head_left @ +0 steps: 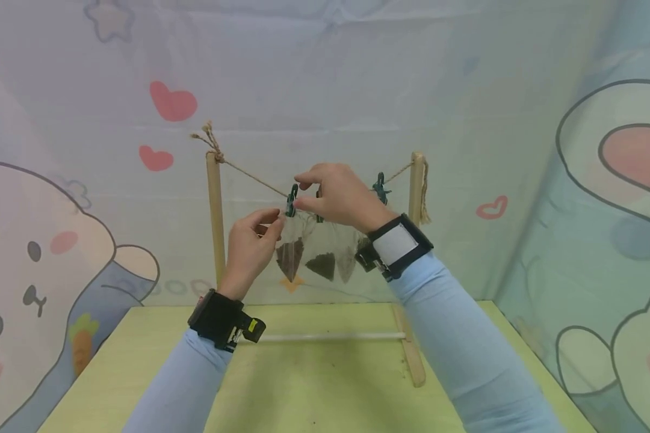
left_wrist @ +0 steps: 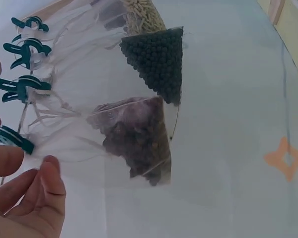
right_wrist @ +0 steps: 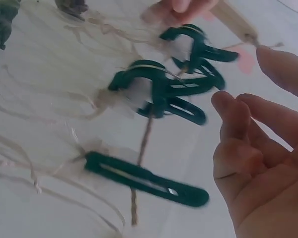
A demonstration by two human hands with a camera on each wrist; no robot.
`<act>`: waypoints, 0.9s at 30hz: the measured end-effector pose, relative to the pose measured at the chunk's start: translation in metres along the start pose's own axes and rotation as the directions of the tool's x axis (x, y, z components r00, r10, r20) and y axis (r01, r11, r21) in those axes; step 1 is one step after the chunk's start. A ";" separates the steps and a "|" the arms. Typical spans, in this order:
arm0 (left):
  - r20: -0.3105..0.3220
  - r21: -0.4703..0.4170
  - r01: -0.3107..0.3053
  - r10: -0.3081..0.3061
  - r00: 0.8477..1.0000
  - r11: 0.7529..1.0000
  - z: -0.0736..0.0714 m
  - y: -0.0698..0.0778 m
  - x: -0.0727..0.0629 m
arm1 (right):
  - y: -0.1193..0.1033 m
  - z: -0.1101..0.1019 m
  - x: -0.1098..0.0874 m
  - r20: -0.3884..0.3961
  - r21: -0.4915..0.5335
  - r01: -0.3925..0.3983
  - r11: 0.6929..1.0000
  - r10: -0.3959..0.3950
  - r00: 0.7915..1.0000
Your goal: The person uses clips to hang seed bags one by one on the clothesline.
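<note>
A small clear bag of dark brown pieces (head_left: 289,260) hangs from the leftmost green clip (head_left: 291,201) on a twine line (head_left: 254,176). My left hand (head_left: 253,245) is beside this bag's top, thumb and fingertips bent with a gap between them; whether they touch the film is unclear. Just right of that clip is my right hand (head_left: 343,195), its thumb and fingers apart around nothing. In the right wrist view its fingertips are close to the handles of a green clip (right_wrist: 161,91). Further along hang a bag of dark green beads (left_wrist: 156,62) and one of beige pellets (left_wrist: 143,15).
Two wooden posts (head_left: 215,216) hold the twine, which sags between them. A white rod (head_left: 330,337) and a wooden foot (head_left: 410,352) lie low on the pale yellow table (head_left: 314,397). Behind hangs a cartoon-printed cloth (head_left: 303,78).
</note>
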State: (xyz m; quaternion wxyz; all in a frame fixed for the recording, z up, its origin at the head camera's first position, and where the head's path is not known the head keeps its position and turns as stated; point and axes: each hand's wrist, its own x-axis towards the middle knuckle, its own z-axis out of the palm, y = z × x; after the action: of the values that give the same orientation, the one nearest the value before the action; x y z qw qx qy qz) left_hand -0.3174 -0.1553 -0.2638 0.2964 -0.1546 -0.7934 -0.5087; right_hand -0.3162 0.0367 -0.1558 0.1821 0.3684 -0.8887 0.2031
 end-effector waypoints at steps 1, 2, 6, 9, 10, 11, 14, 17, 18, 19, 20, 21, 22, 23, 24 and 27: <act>0.011 0.021 -0.005 0.005 1.000 1.000 -0.002 -0.001 -0.002 | 0.000 -0.001 -0.004 -0.022 0.010 0.014 1.000 -0.013 1.000; 0.020 0.039 -0.013 0.012 1.000 0.999 -0.005 -0.002 -0.004 | 0.000 -0.003 -0.008 -0.050 0.017 0.032 0.999 -0.031 0.998; 0.034 0.114 -0.082 0.079 0.996 0.990 -0.018 -0.006 -0.018 | 0.001 -0.006 -0.032 -0.205 0.010 0.145 0.989 -0.140 0.969; 0.017 0.199 -0.182 0.182 0.983 0.963 -0.026 -0.010 -0.034 | 0.008 -0.002 -0.054 -0.333 -0.020 0.213 0.977 -0.207 0.920; 0.007 0.233 -0.211 0.215 0.977 0.949 -0.029 -0.011 -0.040 | 0.011 0.000 -0.063 -0.374 -0.033 0.227 0.973 -0.223 0.900; -0.005 0.266 -0.240 0.250 0.968 0.934 -0.030 -0.012 -0.046 | 0.016 0.004 -0.072 -0.411 -0.051 0.238 0.970 -0.237 0.880; -0.038 0.356 -0.302 0.336 0.941 0.884 -0.032 -0.018 -0.064 | 0.030 0.016 -0.099 -0.502 -0.122 0.241 0.963 -0.269 0.822; -0.064 0.428 -0.343 0.407 0.911 0.836 -0.034 -0.025 -0.080 | 0.047 0.032 -0.126 -0.561 -0.162 0.206 0.965 -0.262 0.786; -0.070 0.449 -0.351 0.424 0.903 0.822 -0.034 -0.027 -0.086 | 0.051 0.039 -0.135 -0.574 -0.166 0.190 0.968 -0.252 0.779; -0.076 0.468 -0.357 0.440 0.895 0.808 -0.034 -0.030 -0.091 | 0.056 0.046 -0.143 -0.586 -0.168 0.174 0.970 -0.240 0.774; -0.080 0.484 -0.363 0.454 0.888 0.796 -0.034 -0.033 -0.096 | 0.061 0.053 -0.150 -0.596 -0.170 0.160 0.972 -0.231 0.769; -0.084 0.499 -0.366 0.464 0.882 0.785 -0.034 -0.036 -0.101 | 0.066 0.060 -0.157 -0.607 -0.174 0.147 0.974 -0.224 0.762; -0.086 0.513 -0.366 0.470 0.878 0.777 -0.033 -0.039 -0.106 | 0.070 0.067 -0.164 -0.618 -0.180 0.137 0.974 -0.221 0.755; -0.086 0.524 -0.364 0.473 0.877 0.770 -0.033 -0.042 -0.111 | 0.075 0.075 -0.170 -0.627 -0.185 0.127 0.974 -0.217 0.748; -0.090 0.534 -0.362 0.477 0.875 0.764 -0.032 -0.046 -0.115 | 0.079 0.082 -0.176 -0.633 -0.189 0.117 0.975 -0.212 0.744; -0.090 0.564 -0.351 0.478 0.874 0.747 -0.028 -0.058 -0.128 | 0.092 0.102 -0.192 -0.638 -0.190 0.071 0.979 -0.178 0.749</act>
State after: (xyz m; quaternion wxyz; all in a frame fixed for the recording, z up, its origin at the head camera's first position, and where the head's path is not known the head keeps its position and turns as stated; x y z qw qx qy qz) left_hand -0.2405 -0.1986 -0.3771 0.5226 -0.1803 -0.8079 -0.2041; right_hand -0.2736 0.1570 -0.3544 0.5207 0.3180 -0.7560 0.2370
